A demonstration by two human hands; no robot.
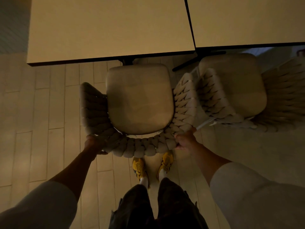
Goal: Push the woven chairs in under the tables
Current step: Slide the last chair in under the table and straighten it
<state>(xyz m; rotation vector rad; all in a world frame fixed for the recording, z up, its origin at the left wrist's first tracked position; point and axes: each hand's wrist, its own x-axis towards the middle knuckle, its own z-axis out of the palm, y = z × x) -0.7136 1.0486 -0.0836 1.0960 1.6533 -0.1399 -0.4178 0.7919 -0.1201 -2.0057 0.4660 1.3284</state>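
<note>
A woven chair (139, 100) with a pale seat cushion and thick braided backrest stands in front of me, its front edge just at the near edge of the left table (107, 30). My left hand (94, 143) grips the backrest's left rear corner. My right hand (185, 140) grips the right rear corner. A second woven chair (231, 86) stands to the right, its seat partly under the right table (247, 22), its armrest close to the first chair's right side.
Dark table base legs (186, 63) spread on the floor between the two chairs. My feet in yellow shoes (139, 167) stand right behind the chair's backrest. Pale plank flooring (49, 113) stretches to the left.
</note>
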